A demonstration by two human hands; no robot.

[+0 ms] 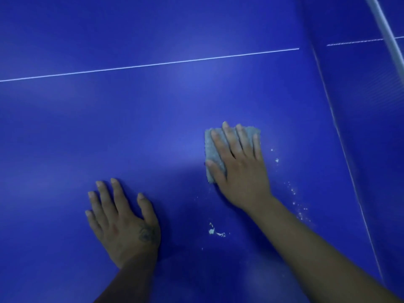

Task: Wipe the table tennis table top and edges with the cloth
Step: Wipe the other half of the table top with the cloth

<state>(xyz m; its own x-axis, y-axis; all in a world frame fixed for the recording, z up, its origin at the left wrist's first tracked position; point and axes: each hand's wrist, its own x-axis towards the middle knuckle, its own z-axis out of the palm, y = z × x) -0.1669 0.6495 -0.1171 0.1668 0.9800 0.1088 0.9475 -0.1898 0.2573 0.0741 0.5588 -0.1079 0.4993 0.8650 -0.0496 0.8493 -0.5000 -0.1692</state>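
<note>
I am pressing my right hand (238, 169) flat on the folded grey cloth (213, 149), fingers straight and slightly spread and nothing curled round it, so the palm is doing the holding. The cloth is lying on the blue table tennis table top (109, 127), most of it under my fingers. My left hand (124, 219) is resting open on the bare surface nearer me, fingers spread, bracing.

I am judging the job as still in its middle: white flecks (215, 232) are sitting between my hands, and a trail of finer specks (295, 193) is running along beside my right forearm (the cloth is not touching either). The stretch up to the white line (153, 64) is looking clean. The edges are out of view, so I cannot tell.
</note>
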